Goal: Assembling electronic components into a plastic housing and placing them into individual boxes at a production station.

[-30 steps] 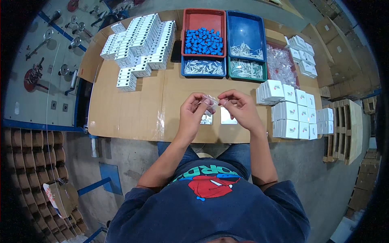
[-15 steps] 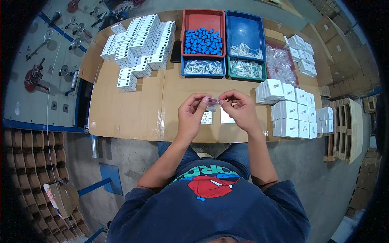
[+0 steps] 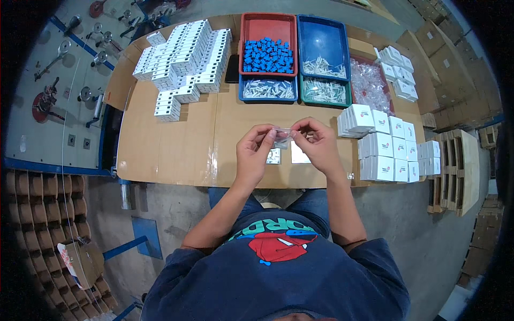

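Over the near middle of the table, my left hand and my right hand pinch a small clear plastic bag between thumbs and fingertips. The bag is stretched across the gap between the two hands, its top edge held at both sides. Whether anything lies inside it is too small to tell. Beneath my hands, a printed piece rests on the cardboard next to my left hand. A flat white piece lies beside it, partly covered by my right hand.
Beyond my hands stand a red tray of blue parts, a blue tray and a green tray of small white pieces, and clear bags. White box stacks stand left and right.
The clear bag has shifted slightly between my fingertips and its top edge looks paler. Both hands stay almost in the same place, still pinching it.
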The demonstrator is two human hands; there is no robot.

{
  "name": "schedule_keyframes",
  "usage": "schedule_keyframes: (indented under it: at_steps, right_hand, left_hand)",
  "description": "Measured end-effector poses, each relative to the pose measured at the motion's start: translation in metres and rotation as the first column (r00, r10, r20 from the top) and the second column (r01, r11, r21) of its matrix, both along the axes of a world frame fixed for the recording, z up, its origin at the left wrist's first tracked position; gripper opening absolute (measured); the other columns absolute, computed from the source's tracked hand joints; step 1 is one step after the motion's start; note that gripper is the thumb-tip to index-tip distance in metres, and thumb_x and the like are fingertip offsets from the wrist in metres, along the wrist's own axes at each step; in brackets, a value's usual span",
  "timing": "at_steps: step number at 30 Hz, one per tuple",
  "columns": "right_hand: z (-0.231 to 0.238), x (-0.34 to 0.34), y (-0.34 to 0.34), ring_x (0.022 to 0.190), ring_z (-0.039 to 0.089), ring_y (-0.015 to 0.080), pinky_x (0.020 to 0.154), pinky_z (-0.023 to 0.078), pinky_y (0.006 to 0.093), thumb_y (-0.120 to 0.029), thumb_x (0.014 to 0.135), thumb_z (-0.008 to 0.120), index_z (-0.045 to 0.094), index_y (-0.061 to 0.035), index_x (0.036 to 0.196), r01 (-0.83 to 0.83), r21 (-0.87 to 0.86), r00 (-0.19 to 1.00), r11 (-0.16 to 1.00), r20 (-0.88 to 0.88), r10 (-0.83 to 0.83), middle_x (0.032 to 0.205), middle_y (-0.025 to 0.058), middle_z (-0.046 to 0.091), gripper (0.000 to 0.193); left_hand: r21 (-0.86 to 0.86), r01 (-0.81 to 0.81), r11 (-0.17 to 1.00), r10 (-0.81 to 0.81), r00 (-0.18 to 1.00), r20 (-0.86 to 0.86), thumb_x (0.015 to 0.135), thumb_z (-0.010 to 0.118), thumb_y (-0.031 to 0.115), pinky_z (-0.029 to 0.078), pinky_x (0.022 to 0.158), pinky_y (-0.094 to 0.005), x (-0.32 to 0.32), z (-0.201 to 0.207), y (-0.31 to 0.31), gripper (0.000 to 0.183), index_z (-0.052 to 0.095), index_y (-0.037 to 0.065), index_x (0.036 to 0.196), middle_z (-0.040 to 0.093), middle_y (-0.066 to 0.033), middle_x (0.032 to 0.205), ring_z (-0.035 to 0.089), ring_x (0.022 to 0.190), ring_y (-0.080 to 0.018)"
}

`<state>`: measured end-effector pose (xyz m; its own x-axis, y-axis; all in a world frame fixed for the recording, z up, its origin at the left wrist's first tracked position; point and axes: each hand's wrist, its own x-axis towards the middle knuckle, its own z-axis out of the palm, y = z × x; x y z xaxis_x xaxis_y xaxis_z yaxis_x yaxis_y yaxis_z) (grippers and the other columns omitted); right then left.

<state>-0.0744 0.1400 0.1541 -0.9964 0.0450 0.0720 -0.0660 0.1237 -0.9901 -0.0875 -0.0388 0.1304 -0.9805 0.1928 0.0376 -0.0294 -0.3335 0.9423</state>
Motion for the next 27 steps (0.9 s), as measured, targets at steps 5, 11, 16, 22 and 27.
schedule_keyframes:
  at_steps: [5,11,16,22,27]
  right_hand:
    - [0.001,0.000,-0.001,0.079,0.059,0.0038,0.066,0.045,0.0187,-0.005,0.092,0.072,0.071,-0.0011,0.101,-0.042,-0.086,0.998,0.995,0.042,0.045,0.088,-0.0006,0.068,0.010]
    - [-0.011,-0.003,-0.001,0.086,0.061,0.0075,0.076,0.048,0.0223,-0.004,0.094,0.071,0.068,0.0005,0.101,-0.055,-0.091,0.999,0.994,-0.002,0.055,0.092,0.0017,0.067,0.010]
    - [-0.011,-0.003,0.000,0.085,0.061,0.0069,0.075,0.048,0.0221,-0.003,0.094,0.071,0.067,0.0004,0.098,-0.058,-0.064,0.998,0.996,0.019,0.059,0.091,0.0011,0.067,0.007]
    - [-0.014,-0.003,0.000,0.084,0.061,0.0067,0.074,0.048,0.0222,-0.003,0.094,0.071,0.067,0.0005,0.098,-0.060,-0.092,0.998,0.994,0.027,0.063,0.091,0.0007,0.067,0.007]
    - [-0.012,-0.003,0.000,0.084,0.061,0.0067,0.075,0.049,0.0225,-0.004,0.093,0.071,0.068,0.0003,0.098,-0.079,-0.094,0.996,0.992,0.025,0.081,0.090,0.0008,0.067,0.007]
  left_hand:
    - [0.020,0.011,1.000,-0.011,1.000,-0.017,0.104,0.059,0.013,0.057,0.089,-0.0303,0.000,0.001,0.000,0.019,0.064,-0.001,0.116,0.074,-0.0126,0.106,0.072,0.100,-0.0167]
    - [0.033,0.019,0.999,-0.019,1.000,0.006,0.103,0.060,0.011,0.057,0.089,-0.0295,0.000,-0.005,0.000,0.019,0.064,-0.001,0.117,0.073,-0.0108,0.107,0.071,0.100,-0.0161]
    - [0.012,-0.009,1.000,0.009,1.000,0.013,0.102,0.064,0.010,0.055,0.087,-0.0267,0.001,0.001,0.000,0.020,0.066,-0.003,0.116,0.072,-0.0079,0.106,0.069,0.098,-0.0131]
    - [-0.038,-0.036,0.999,0.035,0.999,-0.023,0.101,0.064,0.009,0.054,0.084,-0.0250,-0.001,-0.007,0.001,0.017,0.067,-0.002,0.113,0.072,-0.0072,0.103,0.068,0.094,-0.0117]
    - [-0.020,-0.063,0.998,0.063,0.997,-0.034,0.101,0.065,0.008,0.054,0.082,-0.0246,0.002,-0.004,0.003,0.015,0.066,-0.003,0.111,0.071,-0.0070,0.101,0.068,0.091,-0.0113]
